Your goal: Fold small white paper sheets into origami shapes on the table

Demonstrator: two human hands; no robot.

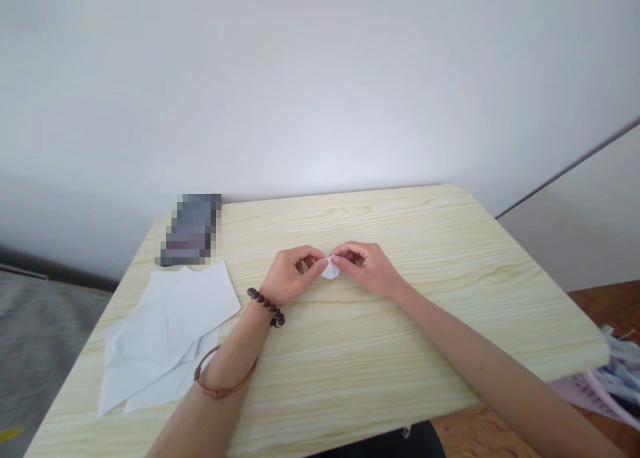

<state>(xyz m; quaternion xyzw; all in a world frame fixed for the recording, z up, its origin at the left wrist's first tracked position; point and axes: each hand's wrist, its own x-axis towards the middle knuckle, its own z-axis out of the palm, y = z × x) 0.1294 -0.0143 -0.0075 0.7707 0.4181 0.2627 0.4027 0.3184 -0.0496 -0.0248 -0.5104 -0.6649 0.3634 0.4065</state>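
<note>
A small folded piece of white paper is held just above the middle of the wooden table. My left hand pinches its left side between thumb and fingers. From the other side, my right hand grips the paper's right edge in the same way. The fingertips of both hands nearly meet and cover the paper's upper part. A dark bead bracelet and a thin brown cord are on my left wrist and forearm.
Several white paper sheets overlap at the table's left. Behind them lies a dark, pixelated flat object. A white wall rises along the table's back edge. A pink basket stands on the floor at the lower right.
</note>
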